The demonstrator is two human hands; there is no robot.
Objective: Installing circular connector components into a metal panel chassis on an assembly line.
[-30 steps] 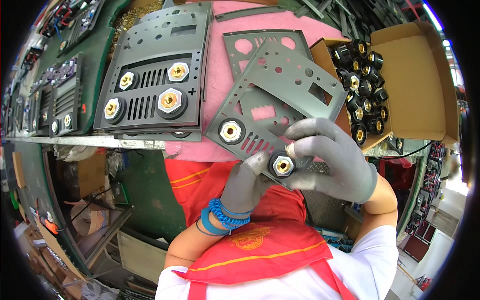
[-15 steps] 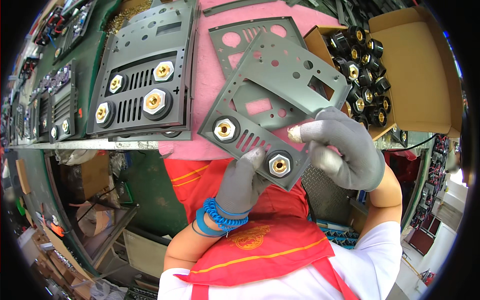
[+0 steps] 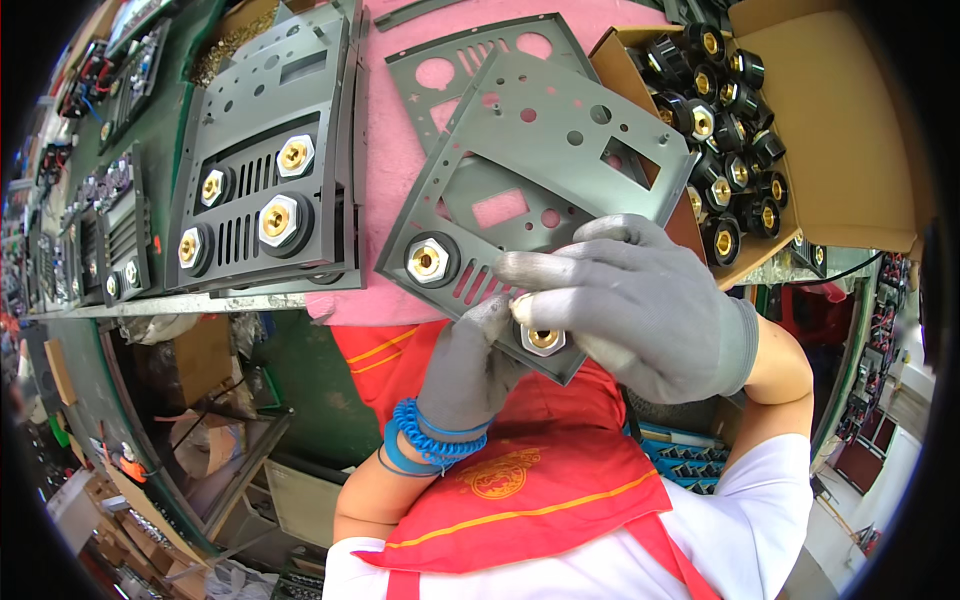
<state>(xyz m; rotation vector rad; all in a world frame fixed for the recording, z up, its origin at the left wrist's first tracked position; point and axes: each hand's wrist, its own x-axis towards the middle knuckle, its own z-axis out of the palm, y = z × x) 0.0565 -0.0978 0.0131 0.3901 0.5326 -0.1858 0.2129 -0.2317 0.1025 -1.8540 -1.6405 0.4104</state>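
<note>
A dark grey punched metal panel [image 3: 550,95] lies tilted across the table's near edge. At its near end are two round black fittings with silver hex nuts and brass centres. The left hex nut [image 3: 427,260] is in plain sight. My right hand [image 3: 650,310], in a grey glove, is bent over the right hex nut [image 3: 543,341], its fingertips closed at that nut's upper edge and partly hiding it. My gloved left hand [image 3: 470,360] grips the panel's near edge, thumb on top and the other fingers hidden beneath.
Another punched panel [image 3: 415,68] lies under the first on a pink mat [image 3: 385,150]. To the left stands a stack of panels [image 3: 245,115] with similar fittings. An open cardboard box [image 3: 690,235] of black fittings with brass centres stands at the right.
My right hand has moved left from the panel's right edge onto the right hex nut. The left hand keeps its grip on the panel. The whole view has shifted slightly.
</note>
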